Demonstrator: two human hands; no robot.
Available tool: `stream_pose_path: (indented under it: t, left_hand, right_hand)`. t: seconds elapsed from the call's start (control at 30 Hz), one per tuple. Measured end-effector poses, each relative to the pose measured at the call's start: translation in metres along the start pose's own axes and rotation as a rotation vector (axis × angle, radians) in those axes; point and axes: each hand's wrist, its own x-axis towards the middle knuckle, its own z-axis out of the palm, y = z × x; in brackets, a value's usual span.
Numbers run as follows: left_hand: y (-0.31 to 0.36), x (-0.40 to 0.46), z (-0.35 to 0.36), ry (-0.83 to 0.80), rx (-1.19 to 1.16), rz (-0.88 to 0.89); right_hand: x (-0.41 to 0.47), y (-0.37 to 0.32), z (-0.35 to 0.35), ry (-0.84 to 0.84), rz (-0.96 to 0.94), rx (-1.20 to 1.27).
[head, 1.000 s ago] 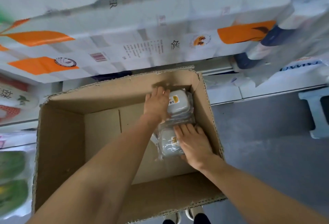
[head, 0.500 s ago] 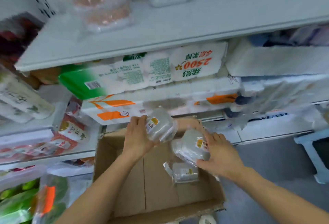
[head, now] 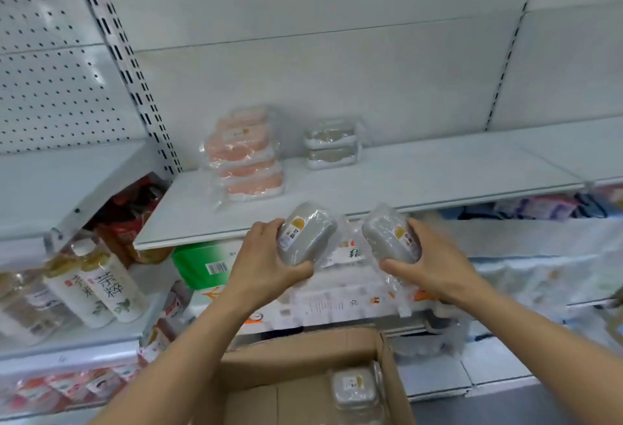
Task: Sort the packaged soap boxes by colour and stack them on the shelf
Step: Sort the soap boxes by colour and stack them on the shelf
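Observation:
My left hand (head: 266,264) grips a grey soap box (head: 308,235) wrapped in clear plastic, held just below the front edge of the white shelf (head: 421,178). My right hand (head: 428,266) grips a second grey soap box (head: 391,237) beside it. On the shelf stands a stack of pink soap boxes (head: 246,154) at the left and a short stack of grey soap boxes (head: 332,146) to its right. Another grey soap box (head: 354,387) lies in the cardboard box (head: 303,350) below my arms.
Bottles (head: 101,286) stand on the lower shelf at the left. Green and white packs (head: 202,262) fill the shelf under the soap shelf. The soap shelf's right half is bare white surface. A perforated panel (head: 50,70) rises at the left.
Both hands lifted a grey soap box each out of the cardboard box and rose up to the shelf's front edge. My view tilted up from the box to the shelf.

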Motion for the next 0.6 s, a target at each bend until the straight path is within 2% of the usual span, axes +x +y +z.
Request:
stream_pose_path:
  t: [0.2,0.47,0.6]
  left_hand:
    - [0.042,0.054,-0.017,0.051,-0.032,0.047]
    - [0.079,0.131,-0.022,0.180,-0.046,-0.024]
    - [0.087,0.152,-0.023,0.253,-0.053,-0.045]
  right_hand:
    - [0.072,0.001,-0.046,0.052,-0.053,0.006]
    - [0.158,0.006,-0.076,-0.087,-0.167,-0.177]
    - [0.184,0.008,-0.080,-0.140,-0.215,-0.106]
